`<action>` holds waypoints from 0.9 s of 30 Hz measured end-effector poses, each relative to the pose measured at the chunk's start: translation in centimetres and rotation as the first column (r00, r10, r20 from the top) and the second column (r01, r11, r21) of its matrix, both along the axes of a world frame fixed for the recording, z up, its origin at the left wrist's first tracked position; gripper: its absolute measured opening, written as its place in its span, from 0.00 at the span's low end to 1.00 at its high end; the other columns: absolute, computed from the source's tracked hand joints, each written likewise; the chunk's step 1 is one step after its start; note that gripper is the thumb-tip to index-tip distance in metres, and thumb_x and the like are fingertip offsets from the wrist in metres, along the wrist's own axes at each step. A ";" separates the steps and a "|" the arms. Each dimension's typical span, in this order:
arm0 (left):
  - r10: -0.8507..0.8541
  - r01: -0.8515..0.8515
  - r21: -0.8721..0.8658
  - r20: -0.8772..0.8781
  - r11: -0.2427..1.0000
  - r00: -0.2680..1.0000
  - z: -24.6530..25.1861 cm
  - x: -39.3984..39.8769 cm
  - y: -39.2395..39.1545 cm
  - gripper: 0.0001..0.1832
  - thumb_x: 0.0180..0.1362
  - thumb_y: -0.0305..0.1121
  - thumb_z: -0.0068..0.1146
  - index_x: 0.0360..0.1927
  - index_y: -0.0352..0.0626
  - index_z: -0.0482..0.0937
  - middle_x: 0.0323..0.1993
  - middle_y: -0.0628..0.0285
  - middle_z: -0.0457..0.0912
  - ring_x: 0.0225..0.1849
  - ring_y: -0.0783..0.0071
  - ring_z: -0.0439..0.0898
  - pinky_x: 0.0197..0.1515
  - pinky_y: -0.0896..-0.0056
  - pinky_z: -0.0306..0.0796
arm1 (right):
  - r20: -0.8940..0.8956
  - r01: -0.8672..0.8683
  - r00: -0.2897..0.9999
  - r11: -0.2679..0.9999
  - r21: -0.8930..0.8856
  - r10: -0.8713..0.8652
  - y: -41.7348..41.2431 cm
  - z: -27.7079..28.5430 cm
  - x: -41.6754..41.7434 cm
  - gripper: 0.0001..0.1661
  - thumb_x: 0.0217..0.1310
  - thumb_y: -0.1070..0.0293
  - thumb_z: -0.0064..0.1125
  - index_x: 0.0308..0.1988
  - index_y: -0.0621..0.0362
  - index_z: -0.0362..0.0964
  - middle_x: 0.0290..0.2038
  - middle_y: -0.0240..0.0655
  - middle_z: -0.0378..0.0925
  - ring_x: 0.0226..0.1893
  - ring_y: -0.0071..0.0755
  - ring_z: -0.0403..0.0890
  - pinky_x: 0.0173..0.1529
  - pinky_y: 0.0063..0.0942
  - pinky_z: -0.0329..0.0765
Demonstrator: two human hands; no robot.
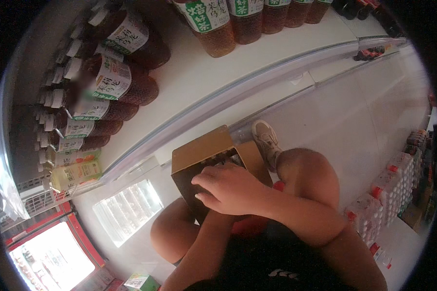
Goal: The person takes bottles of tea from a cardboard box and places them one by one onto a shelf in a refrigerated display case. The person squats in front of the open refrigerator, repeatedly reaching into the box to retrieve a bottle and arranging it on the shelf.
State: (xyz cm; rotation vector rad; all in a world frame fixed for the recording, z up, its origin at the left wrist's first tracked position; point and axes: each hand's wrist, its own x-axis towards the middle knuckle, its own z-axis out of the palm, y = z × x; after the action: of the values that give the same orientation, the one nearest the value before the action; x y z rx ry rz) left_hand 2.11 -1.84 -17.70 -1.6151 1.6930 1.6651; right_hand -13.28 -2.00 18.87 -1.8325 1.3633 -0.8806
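Observation:
An opened brown cardboard box (pixel 204 152) stands between my bent legs, tilted in the view, with dark contents partly showing inside. My right hand (pixel 225 185) reaches across from the right over the box opening, palm downward. Its thumb and index finger are apart, but its palm and other fingertips are hidden, so a hold on anything cannot be told. My left forearm rises from below and passes under the right hand; the left hand itself is hidden there.
A white shelf (pixel 182 80) with a clear front edge bears rows of tea bottles (pixel 113 82). My shoe (pixel 266 134) is beside the box. Wrapped packs of bottles (pixel 393 185) stand on the right. A lit, red-framed cooler (pixel 54 254) is at lower left, near a green carton (pixel 142 283).

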 end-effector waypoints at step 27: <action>-0.113 -0.163 -0.565 -0.422 0.809 0.900 33.4 2.8 -2.6 0.57 0.48 0.51 0.71 0.75 0.38 0.50 0.60 0.35 0.74 0.62 0.40 0.74 0.60 0.52 0.71 | 0.128 0.297 0.942 0.949 0.107 -0.309 -0.3 -5.5 -1.7 0.37 0.63 0.53 0.66 0.62 0.63 0.63 0.60 0.51 0.70 0.57 0.50 0.76 0.60 0.42 0.74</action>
State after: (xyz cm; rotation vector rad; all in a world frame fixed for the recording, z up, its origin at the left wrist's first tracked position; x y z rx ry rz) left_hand 4.96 -4.47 15.68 -1.5611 2.6485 1.7073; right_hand -15.00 -2.33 13.32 -1.4851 1.5905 -1.0708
